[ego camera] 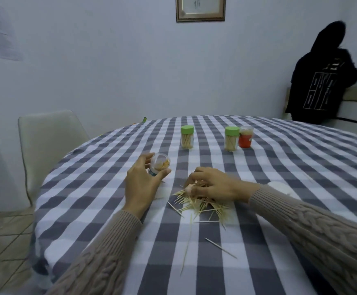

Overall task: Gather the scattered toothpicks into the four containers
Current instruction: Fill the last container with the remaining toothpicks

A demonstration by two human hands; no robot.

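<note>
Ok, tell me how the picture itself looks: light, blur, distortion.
Head view: dim, cool, even light with soft shadows and no glare; wide-angle bending curves the table edge and tablecloth stripes; the left hand and the open container it grips are slightly smeared, the right hand on the toothpick pile likewise; the far lidded containers look soft.

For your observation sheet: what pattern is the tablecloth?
Grey-and-white check tablecloth, clearest in the head view.
</note>
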